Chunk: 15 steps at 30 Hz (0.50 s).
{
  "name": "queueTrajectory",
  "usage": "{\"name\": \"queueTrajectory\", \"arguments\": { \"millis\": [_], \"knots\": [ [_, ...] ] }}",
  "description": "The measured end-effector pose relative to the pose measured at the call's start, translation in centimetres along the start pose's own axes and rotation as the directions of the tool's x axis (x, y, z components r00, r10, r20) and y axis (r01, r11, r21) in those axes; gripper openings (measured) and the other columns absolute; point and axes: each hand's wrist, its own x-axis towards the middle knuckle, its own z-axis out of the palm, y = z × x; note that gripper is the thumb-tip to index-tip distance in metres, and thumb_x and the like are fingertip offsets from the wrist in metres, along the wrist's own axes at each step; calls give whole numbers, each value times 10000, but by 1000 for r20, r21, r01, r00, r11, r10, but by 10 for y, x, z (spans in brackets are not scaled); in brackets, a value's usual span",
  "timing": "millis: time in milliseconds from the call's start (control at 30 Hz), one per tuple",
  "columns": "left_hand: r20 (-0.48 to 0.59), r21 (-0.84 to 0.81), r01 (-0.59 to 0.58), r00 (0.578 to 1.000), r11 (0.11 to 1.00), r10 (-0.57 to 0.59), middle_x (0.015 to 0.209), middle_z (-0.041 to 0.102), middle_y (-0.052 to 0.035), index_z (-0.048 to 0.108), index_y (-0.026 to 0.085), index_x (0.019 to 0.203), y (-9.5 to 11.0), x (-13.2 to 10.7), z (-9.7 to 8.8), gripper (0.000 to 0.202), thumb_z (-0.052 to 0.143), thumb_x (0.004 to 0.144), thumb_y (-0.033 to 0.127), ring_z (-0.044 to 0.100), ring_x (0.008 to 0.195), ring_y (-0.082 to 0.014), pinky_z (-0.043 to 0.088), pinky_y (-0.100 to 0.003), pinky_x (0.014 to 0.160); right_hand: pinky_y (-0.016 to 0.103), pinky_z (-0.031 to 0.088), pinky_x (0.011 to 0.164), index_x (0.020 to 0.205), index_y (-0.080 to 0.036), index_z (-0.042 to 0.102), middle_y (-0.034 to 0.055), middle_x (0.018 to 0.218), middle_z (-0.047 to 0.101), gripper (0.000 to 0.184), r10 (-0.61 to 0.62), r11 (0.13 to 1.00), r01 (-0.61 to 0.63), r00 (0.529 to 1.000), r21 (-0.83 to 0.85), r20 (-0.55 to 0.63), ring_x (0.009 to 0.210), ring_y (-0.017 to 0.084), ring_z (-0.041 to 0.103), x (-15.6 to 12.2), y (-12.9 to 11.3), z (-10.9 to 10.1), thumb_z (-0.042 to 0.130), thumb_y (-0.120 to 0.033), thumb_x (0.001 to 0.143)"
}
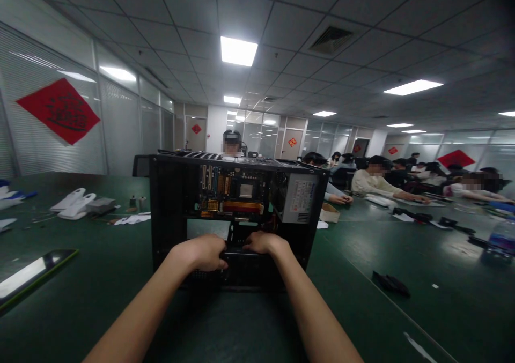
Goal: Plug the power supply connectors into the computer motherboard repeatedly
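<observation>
An open black computer case (171,213) stands on the green table in front of me, its inside facing me. The motherboard (217,191) and its processor socket (245,190) sit in the upper half, with the power supply (298,198) at upper right. My left hand (205,253) is closed around the metal rail (245,253) across the lower part of the case. My right hand (260,242) reaches in just above that rail, fingers bent inward; the fingertips are partly hidden in the dark interior.
On the green table (100,288) lie a phone-like device (36,274), white objects (74,203) and a grey block (100,206) to the left. To the right are a small box (329,213), a black item (390,283) and a bottle (502,239). Other people sit beyond.
</observation>
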Motion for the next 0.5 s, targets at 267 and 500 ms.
{"name": "queueTrajectory", "arguments": {
  "millis": [267, 500],
  "knots": [
    [-103, -135, -100, 991, 986, 87, 1217, 685, -117, 633, 201, 1229, -15, -3, -6, 448, 616, 825, 394, 654, 1083, -283, 511, -362, 913, 293, 446, 660, 918, -147, 734, 88, 867, 712, 384, 5, 973, 16, 996, 232, -90, 754, 203, 637, 13, 13, 11, 488, -441, 924],
    [-418, -123, -338, 870, 933, 261, 1524, 422, -113, 398, 210, 1450, -20, 1, -8, 788, 744, 752, 329, 394, 1399, -281, 319, -403, 1165, 253, 398, 610, 785, -151, 647, -3, 672, 582, 382, -25, 674, 268, 940, 689, -340, 632, 136, 517, 4, 1, -8, 483, -469, 919]
  ]
}}
